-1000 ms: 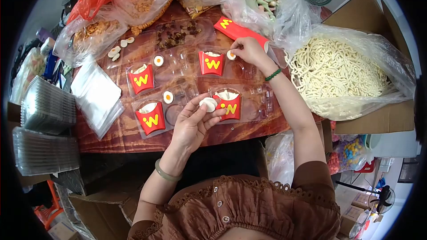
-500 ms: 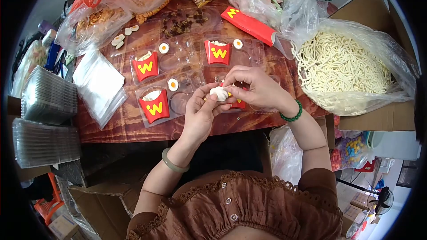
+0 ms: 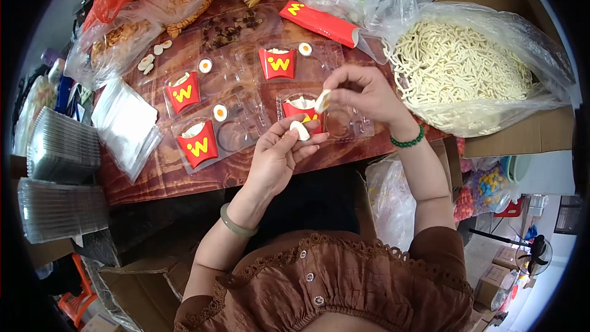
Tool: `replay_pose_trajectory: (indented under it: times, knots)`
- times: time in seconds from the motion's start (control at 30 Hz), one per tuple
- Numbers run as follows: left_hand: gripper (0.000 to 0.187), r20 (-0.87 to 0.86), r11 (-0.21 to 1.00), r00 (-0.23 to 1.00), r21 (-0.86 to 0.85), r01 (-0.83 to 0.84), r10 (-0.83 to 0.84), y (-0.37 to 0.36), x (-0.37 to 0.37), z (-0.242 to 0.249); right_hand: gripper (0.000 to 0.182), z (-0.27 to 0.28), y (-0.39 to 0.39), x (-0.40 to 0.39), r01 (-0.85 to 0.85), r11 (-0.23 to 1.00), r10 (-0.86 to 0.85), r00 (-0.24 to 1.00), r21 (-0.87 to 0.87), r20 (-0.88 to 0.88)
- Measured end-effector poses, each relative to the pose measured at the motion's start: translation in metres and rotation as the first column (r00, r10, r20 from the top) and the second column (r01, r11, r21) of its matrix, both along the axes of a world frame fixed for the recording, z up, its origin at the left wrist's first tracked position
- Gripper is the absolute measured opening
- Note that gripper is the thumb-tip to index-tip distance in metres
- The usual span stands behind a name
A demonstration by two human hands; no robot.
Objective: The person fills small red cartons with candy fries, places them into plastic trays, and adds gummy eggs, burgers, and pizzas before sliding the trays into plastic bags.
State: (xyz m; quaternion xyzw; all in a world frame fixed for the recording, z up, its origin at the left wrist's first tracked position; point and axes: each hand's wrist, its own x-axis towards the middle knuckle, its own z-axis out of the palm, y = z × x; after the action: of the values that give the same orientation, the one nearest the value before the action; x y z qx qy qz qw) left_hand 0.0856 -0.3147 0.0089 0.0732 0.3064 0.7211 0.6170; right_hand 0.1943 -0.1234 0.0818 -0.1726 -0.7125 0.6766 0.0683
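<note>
Between the thumb and fingers of my left hand is a white candy egg, its pale side showing. My right hand pinches another piece, a candy egg slice with an orange yolk, turned nearly edge-on above the nearest tray. Just behind my left fingertips, a red fries carton with a yellow logo and white sticks inside sits in a clear plastic tray. Three similar trays hold a red carton and an egg slice each.
Loose egg pieces lie at the back left. Stacked clear trays and plastic sleeves are on the left. A nested stack of red cartons lies behind. An open bag of white sticks fills a box at right; candy bags line the back.
My hands have separated: the right has drawn up and right with one egg slice, while the left keeps a white piece. The view has shifted, revealing the nearest carton.
</note>
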Motion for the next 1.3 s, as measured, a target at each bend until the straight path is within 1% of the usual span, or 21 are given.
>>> replay_pose_trajectory:
  times: [0.03, 0.07, 0.13, 0.23, 0.3, 0.37, 0.5, 0.57, 0.63, 0.7, 0.77, 0.8, 0.83, 0.9, 0.93, 1.03, 1.1, 1.13, 1.2, 1.23, 1.3]
  knots:
    - [0.027, -0.055, 1.000, 0.998, 0.000, -0.006, 0.006, -0.001, 0.001, -0.002, 0.010, -0.007, 0.011, 0.001, 0.060, 0.989, -0.042, 0.990, 0.138, -0.132]
    - [0.026, -0.082, 1.000, 0.997, -0.017, 0.004, -0.005, -0.002, 0.005, -0.002, 0.010, -0.014, 0.022, 0.004, 0.068, 0.988, -0.050, 0.990, 0.139, -0.131]
    - [0.026, -0.106, 0.998, 0.994, -0.058, 0.026, -0.032, -0.002, 0.012, -0.006, 0.013, -0.031, 0.039, 0.011, 0.041, 0.915, -0.107, 0.984, 0.401, 0.144]
    - [0.025, -0.140, 0.991, 0.989, -0.127, 0.038, -0.056, 0.002, 0.017, -0.011, 0.013, -0.056, 0.041, 0.013, -0.023, 0.870, -0.070, 0.983, 0.493, 0.169]
    - [0.026, -0.144, 0.988, 0.988, -0.153, 0.030, -0.052, 0.002, 0.017, -0.015, 0.011, -0.071, 0.039, 0.011, -0.009, 0.859, -0.097, 0.979, 0.511, 0.179]
    - [0.026, -0.148, 0.985, 0.988, -0.169, 0.025, -0.050, 0.002, 0.017, -0.020, 0.011, -0.082, 0.040, 0.007, 0.025, 0.697, -0.155, 0.981, 0.717, 0.116]
    - [0.027, -0.139, 0.982, 0.989, -0.186, 0.014, -0.040, 0.001, 0.015, -0.018, 0.011, -0.075, 0.032, 0.007, 0.101, 0.744, -0.181, 0.982, 0.660, 0.053]
    - [0.026, -0.116, 0.985, 0.993, -0.172, -0.003, -0.017, 0.001, 0.016, -0.021, 0.013, -0.079, 0.034, 0.009, 0.044, 0.681, -0.099, 0.995, 0.731, 0.032]
    - [0.023, -0.095, 0.986, 0.995, -0.165, 0.017, -0.033, 0.001, 0.014, -0.021, 0.013, -0.076, 0.031, 0.008, 0.083, 0.674, -0.143, 0.990, 0.734, 0.019]
    - [0.023, -0.084, 0.988, 0.996, -0.150, 0.026, -0.039, -0.001, 0.008, -0.016, 0.014, -0.064, 0.023, 0.008, 0.215, 0.743, -0.273, 0.962, 0.634, -0.005]
    - [0.024, -0.100, 0.993, 0.995, -0.114, -0.002, -0.010, -0.005, -0.011, 0.003, 0.016, -0.061, 0.021, 0.020, 0.413, 0.842, -0.354, 0.909, 0.348, -0.222]
    - [0.023, -0.111, 0.997, 0.993, -0.058, -0.041, 0.034, -0.007, -0.026, 0.008, 0.017, -0.063, 0.025, 0.031, 0.467, 0.752, -0.363, 0.882, 0.464, -0.300]
    - [0.023, -0.192, 0.996, 0.978, -0.029, -0.088, 0.080, -0.010, -0.046, 0.007, 0.017, -0.065, 0.032, 0.044, 0.522, 0.643, -0.358, 0.852, 0.560, -0.383]
    - [0.023, -0.344, 0.978, 0.918, 0.006, -0.210, 0.199, -0.013, -0.094, 0.009, 0.018, -0.078, 0.042, 0.074, 0.579, 0.661, -0.442, 0.815, 0.478, -0.375]
    - [0.023, -0.457, 0.946, 0.849, -0.051, -0.321, 0.264, -0.013, -0.117, 0.018, 0.019, -0.090, 0.047, 0.089, 0.620, 0.633, -0.481, 0.784, 0.464, -0.391]
    - [0.025, -0.782, 0.804, 0.543, -0.094, -0.587, 0.305, -0.009, -0.193, 0.015, 0.021, -0.111, 0.046, 0.110, 0.677, 0.595, -0.559, 0.736, 0.433, -0.382]
    - [0.028, -0.893, 0.795, 0.395, -0.075, -0.602, 0.215, -0.003, -0.241, -0.005, 0.021, -0.121, 0.043, 0.115, 0.695, 0.587, -0.594, 0.718, 0.416, -0.363]
    - [0.035, -0.945, 0.772, 0.314, -0.133, -0.622, 0.090, -0.001, -0.241, 0.014, 0.022, -0.127, 0.042, 0.117, 0.689, 0.585, -0.604, 0.722, 0.428, -0.338]
    - [0.038, -0.960, 0.813, 0.281, -0.170, -0.557, -0.008, 0.004, -0.278, -0.022, 0.024, -0.142, 0.042, 0.123, 0.680, 0.599, -0.621, 0.728, 0.423, -0.291]
    - [0.039, -0.987, 0.807, -0.001, -0.129, -0.576, -0.158, 0.001, -0.275, 0.000, 0.024, -0.146, 0.042, 0.125, 0.677, 0.603, -0.614, 0.732, 0.422, -0.296]
    - [0.034, -0.982, 0.753, 0.130, -0.187, -0.631, -0.135, 0.001, -0.280, 0.032, 0.026, -0.151, 0.043, 0.128, 0.738, 0.581, -0.689, 0.671, 0.345, -0.275]
